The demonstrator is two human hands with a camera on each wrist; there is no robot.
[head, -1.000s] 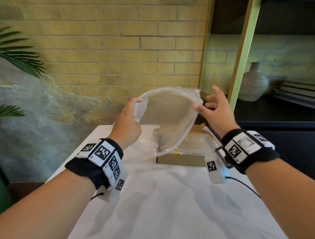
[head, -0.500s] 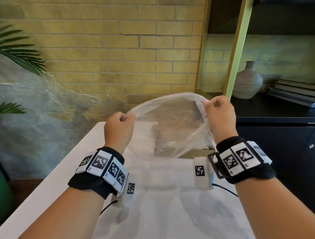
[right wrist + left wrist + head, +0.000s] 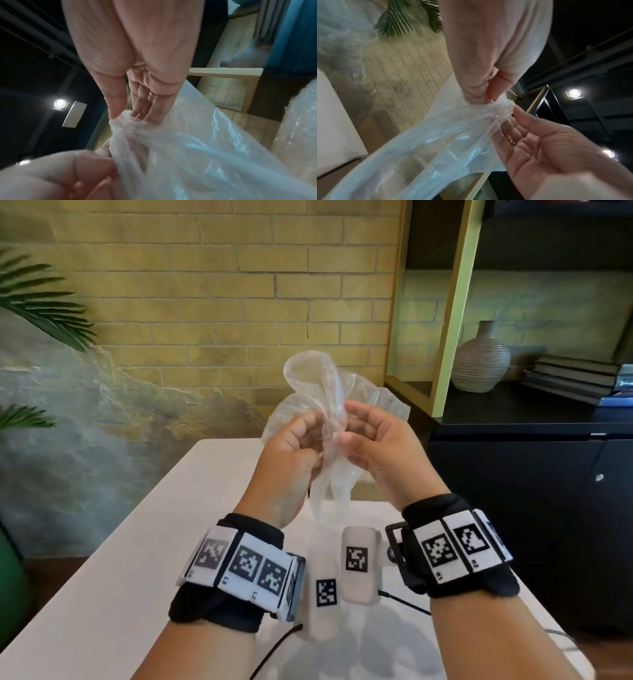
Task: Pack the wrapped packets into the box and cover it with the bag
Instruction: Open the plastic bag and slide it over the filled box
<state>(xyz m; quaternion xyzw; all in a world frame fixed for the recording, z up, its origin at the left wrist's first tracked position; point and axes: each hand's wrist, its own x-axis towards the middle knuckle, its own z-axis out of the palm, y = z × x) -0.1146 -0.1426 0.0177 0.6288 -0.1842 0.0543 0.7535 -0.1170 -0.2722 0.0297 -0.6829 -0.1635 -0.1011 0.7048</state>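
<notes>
A clear plastic bag (image 3: 317,378) is bunched into a loose rope between my two hands, above the far end of the table. My left hand (image 3: 301,436) pinches the gathered film with thumb and fingers, as the left wrist view shows (image 3: 488,94). My right hand (image 3: 356,426) faces it, thumb and fingertips closing on the same bunched end (image 3: 123,116). The rest of the bag (image 3: 436,142) hangs down. The cardboard box (image 3: 363,491) shows only as a tan sliver under my right hand. A bubble-wrapped packet (image 3: 298,128) is at the right wrist view's edge.
The white marble table (image 3: 137,542) runs toward a brick wall. A black cabinet (image 3: 513,474) stands close on the right, bearing a ribbed vase (image 3: 481,361) and stacked books (image 3: 572,374). A yellow-green shelf post (image 3: 448,302) rises beside it. Palm leaves (image 3: 41,302) hang at left.
Half a second ago my hands held the bag's mouth stretched wide apart over the box. They have come together at the middle and the bag is gathered into a bunch.
</notes>
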